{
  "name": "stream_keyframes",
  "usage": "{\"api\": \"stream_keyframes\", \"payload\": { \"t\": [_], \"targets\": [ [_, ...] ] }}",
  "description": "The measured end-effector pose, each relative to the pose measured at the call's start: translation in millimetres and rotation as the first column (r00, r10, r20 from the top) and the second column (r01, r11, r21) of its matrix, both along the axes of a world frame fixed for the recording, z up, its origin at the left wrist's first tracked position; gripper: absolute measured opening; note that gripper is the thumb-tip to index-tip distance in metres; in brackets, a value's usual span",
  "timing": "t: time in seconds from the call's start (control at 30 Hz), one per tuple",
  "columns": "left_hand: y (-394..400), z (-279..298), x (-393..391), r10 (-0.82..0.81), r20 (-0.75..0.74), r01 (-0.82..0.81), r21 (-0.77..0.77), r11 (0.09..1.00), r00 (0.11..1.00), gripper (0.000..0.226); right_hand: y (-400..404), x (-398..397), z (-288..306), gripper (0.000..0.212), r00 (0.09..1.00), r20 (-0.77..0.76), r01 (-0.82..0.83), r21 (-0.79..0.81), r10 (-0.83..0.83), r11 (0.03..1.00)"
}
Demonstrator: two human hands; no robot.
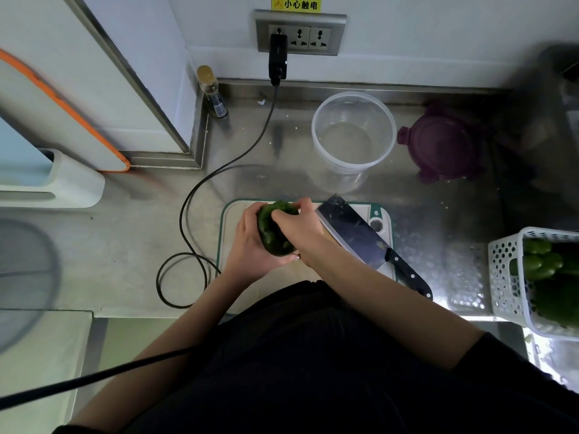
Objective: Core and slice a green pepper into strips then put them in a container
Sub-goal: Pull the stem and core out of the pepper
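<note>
Black short-sleeved top (pixel 329 355), bare forearms.

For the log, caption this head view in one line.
Both hands, left hand and right hand, grip a green pepper over the cutting board.

Glossy green pepper (pixel 272 233), clear plastic container (pixel 354 133), brushed steel counter (pixel 266 158).

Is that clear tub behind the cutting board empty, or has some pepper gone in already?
Empty. Through the clear tub only its bare bottom shows, with no green pieces; its purple lid lies off beside it.
</note>
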State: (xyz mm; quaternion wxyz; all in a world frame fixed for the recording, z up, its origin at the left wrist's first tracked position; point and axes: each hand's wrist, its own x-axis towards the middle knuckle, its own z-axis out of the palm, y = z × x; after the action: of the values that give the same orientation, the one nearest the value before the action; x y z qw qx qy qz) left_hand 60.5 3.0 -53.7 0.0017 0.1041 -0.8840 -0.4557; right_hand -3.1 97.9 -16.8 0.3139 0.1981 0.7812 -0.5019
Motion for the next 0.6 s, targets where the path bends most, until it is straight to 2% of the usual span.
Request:
{"api": "stream_keyframes", "payload": {
  "t": [0.07, 0.13, 0.17, 0.23, 0.27, 0.33, 0.37, 0.4, 0.43, 0.5, 0.6],
  "targets": [
    [-3, -3, 4, 0.001, 0.019, -0.001, 0.035, 0.999, 1.0, 0.107, 1, 0, 1, 0.035, 0.999, 0.023, -0.034, -0.021, 0.034, 0.999],
    [-11, -1, 4, -0.076, 0.081, 0.07, 0.078, 0.995, 0.994, 0.113, 7, -1, 1, 0.035, 0.997, 0.033, -0.067, -0.08, 0.07, 0.995],
    [-16, 3, 3, -0.143, 0.135, 0.131, 0.093, 0.987, 0.981, 0.115, 13, -4, 3, 0.033, 0.993, 0.014, -0.115, -0.1, 0.117, 0.988],
    [-26, 12, -3, -0.263, 0.252, 0.247, 0.094, 0.965, 0.931, 0.119, 23, -12, 9, 0.032, 0.949, -0.082, -0.31, -0.086, 0.304, 0.947],
    [-30, 14, -7, -0.294, 0.284, 0.282, 0.084, 0.956, 0.912, 0.122, 26, -17, 13, 0.035, 0.89, -0.145, -0.442, -0.048, 0.431, 0.896],
    [-33, 14, -15, -0.3, 0.295, 0.293, 0.07, 0.954, 0.907, 0.124, 27, -24, 18, 0.041, 0.696, -0.256, -0.676, 0.083, 0.671, 0.733],
    [-32, 12, -17, -0.282, 0.292, 0.276, 0.061, 0.959, 0.914, 0.123, 27, -25, 18, 0.044, 0.607, -0.288, -0.736, 0.148, 0.74, 0.661],
    [-29, 10, -19, -0.25, 0.279, 0.251, 0.035, 0.967, 0.927, 0.12, 27, -27, 15, 0.046, 0.564, -0.31, -0.754, 0.186, 0.765, 0.631],
    [-27, 8, -21, -0.216, 0.254, 0.225, -0.006, 0.974, 0.943, 0.114, 29, -26, 12, 0.047, 0.578, -0.319, -0.735, 0.197, 0.751, 0.649],
    [-22, 7, -24, -0.203, 0.163, 0.217, -0.072, 0.974, 0.965, 0.099, 30, -17, 2, 0.046, 0.668, -0.322, -0.641, 0.211, 0.671, 0.738],
    [-22, 7, -23, -0.243, 0.113, 0.244, 0.001, 0.97, 0.963, 0.086, 22, 15, -9, 0.048, 0.745, -0.402, -0.462, 0.263, 0.532, 0.847]
  ]
}}
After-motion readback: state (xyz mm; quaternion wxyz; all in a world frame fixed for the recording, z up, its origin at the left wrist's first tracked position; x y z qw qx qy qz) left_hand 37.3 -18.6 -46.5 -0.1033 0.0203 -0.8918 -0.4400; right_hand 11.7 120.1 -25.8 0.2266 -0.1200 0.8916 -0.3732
